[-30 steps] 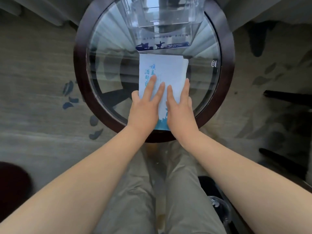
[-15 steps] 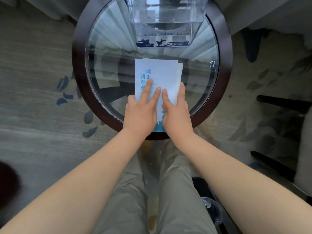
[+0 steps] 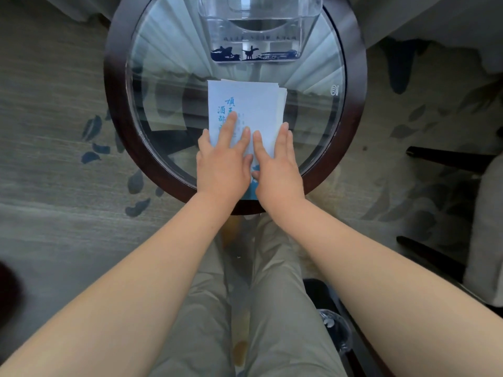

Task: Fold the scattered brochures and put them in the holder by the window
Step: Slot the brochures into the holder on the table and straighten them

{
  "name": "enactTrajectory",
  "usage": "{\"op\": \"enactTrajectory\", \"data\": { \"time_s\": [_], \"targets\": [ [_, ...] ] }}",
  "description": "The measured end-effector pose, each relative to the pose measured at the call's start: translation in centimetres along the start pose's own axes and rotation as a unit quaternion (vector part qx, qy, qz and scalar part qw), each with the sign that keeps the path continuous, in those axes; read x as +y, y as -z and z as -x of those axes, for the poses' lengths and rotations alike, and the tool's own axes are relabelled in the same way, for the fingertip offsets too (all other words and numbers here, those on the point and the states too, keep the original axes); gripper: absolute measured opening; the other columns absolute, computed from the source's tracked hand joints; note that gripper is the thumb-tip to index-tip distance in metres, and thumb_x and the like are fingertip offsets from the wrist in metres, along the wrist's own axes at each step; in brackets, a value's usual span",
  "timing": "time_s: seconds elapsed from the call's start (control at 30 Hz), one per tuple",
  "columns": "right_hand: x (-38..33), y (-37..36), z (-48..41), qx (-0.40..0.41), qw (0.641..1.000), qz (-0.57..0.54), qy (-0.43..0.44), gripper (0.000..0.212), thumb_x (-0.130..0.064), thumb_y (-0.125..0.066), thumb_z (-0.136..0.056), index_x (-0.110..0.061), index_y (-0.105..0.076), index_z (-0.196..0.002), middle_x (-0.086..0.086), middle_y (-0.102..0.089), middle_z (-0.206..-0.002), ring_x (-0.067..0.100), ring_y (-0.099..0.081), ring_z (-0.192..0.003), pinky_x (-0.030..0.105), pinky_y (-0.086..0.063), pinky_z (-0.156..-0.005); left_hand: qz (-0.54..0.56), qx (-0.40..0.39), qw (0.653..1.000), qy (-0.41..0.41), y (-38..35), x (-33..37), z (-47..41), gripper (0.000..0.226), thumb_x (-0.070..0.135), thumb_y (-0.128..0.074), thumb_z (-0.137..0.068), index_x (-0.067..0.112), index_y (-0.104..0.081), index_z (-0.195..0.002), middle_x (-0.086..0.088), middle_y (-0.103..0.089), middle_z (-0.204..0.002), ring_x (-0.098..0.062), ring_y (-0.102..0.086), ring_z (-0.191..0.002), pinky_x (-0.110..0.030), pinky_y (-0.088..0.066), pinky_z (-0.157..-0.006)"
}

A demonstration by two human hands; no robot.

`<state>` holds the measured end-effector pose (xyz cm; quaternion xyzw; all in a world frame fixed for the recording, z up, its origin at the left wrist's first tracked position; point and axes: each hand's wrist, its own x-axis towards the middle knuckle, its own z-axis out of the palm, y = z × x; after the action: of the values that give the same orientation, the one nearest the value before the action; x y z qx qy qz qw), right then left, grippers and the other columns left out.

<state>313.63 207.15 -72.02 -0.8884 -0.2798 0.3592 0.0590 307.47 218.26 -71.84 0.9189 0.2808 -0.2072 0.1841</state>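
A folded white brochure (image 3: 255, 104) with blue lettering lies flat on the round glass table (image 3: 168, 99), with edges of more sheets showing under it on the right. My left hand (image 3: 223, 161) and my right hand (image 3: 277, 170) rest palm-down side by side on its near half, fingers spread. The brochure's near end is hidden under my hands. A clear plastic holder (image 3: 258, 31) stands at the table's far edge, with a blue-printed brochure visible through its front wall.
The table has a dark wooden rim (image 3: 117, 126) and stands on patterned carpet. Dark chair legs (image 3: 446, 159) and a pale seat are at the right. A clear bottle (image 3: 334, 330) lies by my right leg.
Both hands have slid a little toward me along the brochure, and the camera has tilted slightly, so the table and holder sit a bit lower in view.
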Motion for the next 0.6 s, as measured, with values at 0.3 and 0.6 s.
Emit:
{"op": "enactTrajectory", "data": {
  "time_s": [0.3,0.6],
  "targets": [
    [-1.0,1.6,1.1,0.085,0.957,-0.27,-0.057,0.057,0.006,-0.066,-0.074,-0.029,-0.057,-0.119,0.009,-0.024,-0.162,0.028,-0.035,-0.144,0.032,-0.044,-0.101,0.222,-0.014,0.965,0.141,3.2,1.2,-0.2,0.083,0.008,-0.062,-0.096,0.038,-0.022,-0.161,-0.007,-0.025,-0.152,-0.031,-0.037,-0.129,-0.034,-0.04,-0.101],
    [-1.7,9.4,2.9,0.134,0.921,-0.35,-0.11,0.095,-0.005,-0.082,-0.069,-0.026,-0.033,-0.149,0.004,-0.04,-0.132,0.004,-0.037,-0.099,0.0,-0.031,-0.075,0.275,0.05,0.956,0.091,11.1,3.3,0.6,0.118,0.005,-0.064,-0.095,0.056,0.027,-0.15,-0.006,-0.053,-0.104,-0.02,-0.056,-0.088,-0.033,-0.042,-0.075]
  ]
}}
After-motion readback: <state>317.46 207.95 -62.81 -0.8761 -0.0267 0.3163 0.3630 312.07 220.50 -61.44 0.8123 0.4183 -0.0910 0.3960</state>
